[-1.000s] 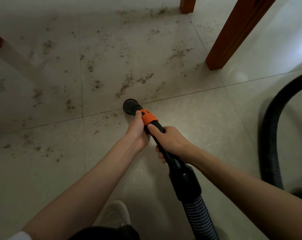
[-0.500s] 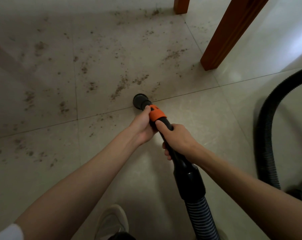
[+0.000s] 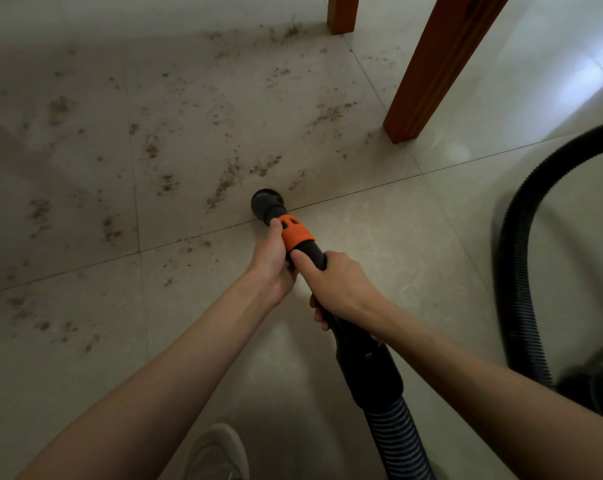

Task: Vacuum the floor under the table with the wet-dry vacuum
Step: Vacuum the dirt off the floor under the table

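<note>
I have both hands wrapped on the rigid vacuum wand (image 3: 307,251): left hand (image 3: 272,265) by the orange collar (image 3: 296,233), right hand (image 3: 338,289) behind. Probably light, stiff; the hose (image 3: 514,258) likely drags.

Glossy pale floor tiles (image 3: 397,271) gritty with dirt, varnished wooden table legs (image 3: 438,67), ribbed black plastic hose (image 3: 516,258), matt orange collar (image 3: 295,233).

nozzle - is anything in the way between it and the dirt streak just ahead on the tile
Nothing visible. The nozzle sits at the grout line, with bare tile between it and the dirt streak. The nearest table leg stands off to the right. Left hand and right hand both grip the wand.
</note>
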